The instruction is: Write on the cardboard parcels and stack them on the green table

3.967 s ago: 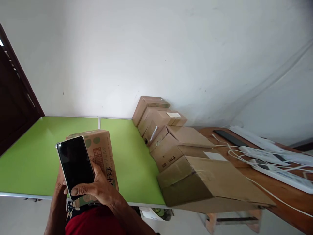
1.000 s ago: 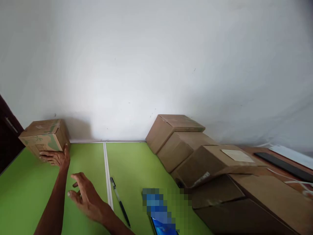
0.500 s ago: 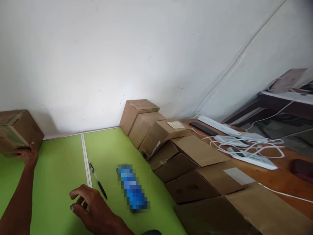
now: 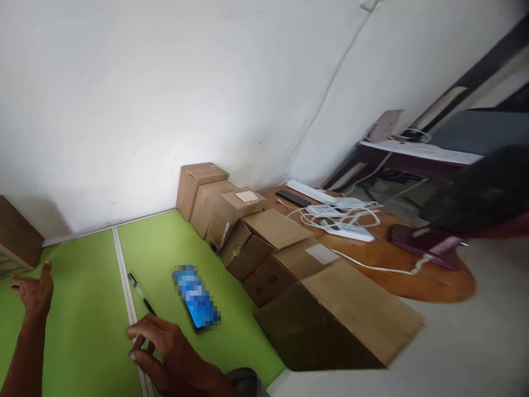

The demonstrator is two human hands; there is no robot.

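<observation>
My left hand (image 4: 35,292) is at the far left, just below and in front of a cardboard box (image 4: 20,237) that the frame edge cuts off. Its thumb points up, apart from the fingers, and nothing shows in it. Low in the view, my right hand (image 4: 165,347) hovers over the green tabletop (image 4: 86,286) with loosely curled, separated fingers and no object in them. Closest to it lies a black and clear pen (image 4: 141,294). Right of the pen is a phone (image 4: 196,300), its lit blue screen blurred out.
Several cardboard boxes (image 4: 295,229) stand in a row along the table's right side, from the white wall (image 4: 124,99) toward me. Beyond them, a wooden table (image 4: 430,284) carries power strips (image 4: 349,229) with tangled white cables and a black bar (image 4: 293,198). A dark chair (image 4: 479,187) stands right.
My left hand has come away from the cardboard box. The view has swung right, so everything sits further left and more of the room shows. My right hand keeps its loose curl.
</observation>
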